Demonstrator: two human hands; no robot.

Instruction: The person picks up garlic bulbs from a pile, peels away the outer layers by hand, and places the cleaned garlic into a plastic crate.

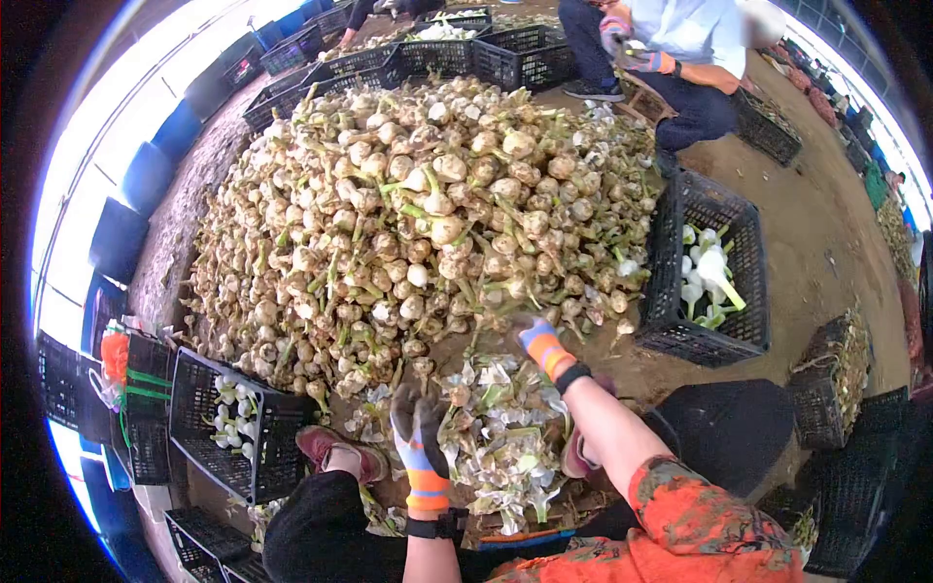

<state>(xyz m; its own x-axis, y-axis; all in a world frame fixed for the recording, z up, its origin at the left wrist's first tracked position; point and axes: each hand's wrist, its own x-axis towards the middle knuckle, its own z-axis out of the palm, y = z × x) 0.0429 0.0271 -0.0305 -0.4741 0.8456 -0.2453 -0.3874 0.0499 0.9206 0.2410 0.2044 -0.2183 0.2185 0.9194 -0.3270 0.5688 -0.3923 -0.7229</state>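
My left hand (419,439), in a grey, blue and orange glove, is above the ground between my shoes. Its fingers stretch forward, with nothing visible in them. My right hand (537,337), gloved alike, reaches to the near edge of a big heap of garlic bulbs (437,199). Its fingertips are blurred against the heap, so I cannot see whether they grip anything. Between and below my hands lies a pile of peeled garlic skins and stalk scraps (505,437).
A black crate (702,345) holding cleaned garlic (709,277) stands right of the heap. Another crate (209,462) with white bulbs (235,418) is at left. More crates (525,56) line the back. A gloved person (680,58) sits at upper right.
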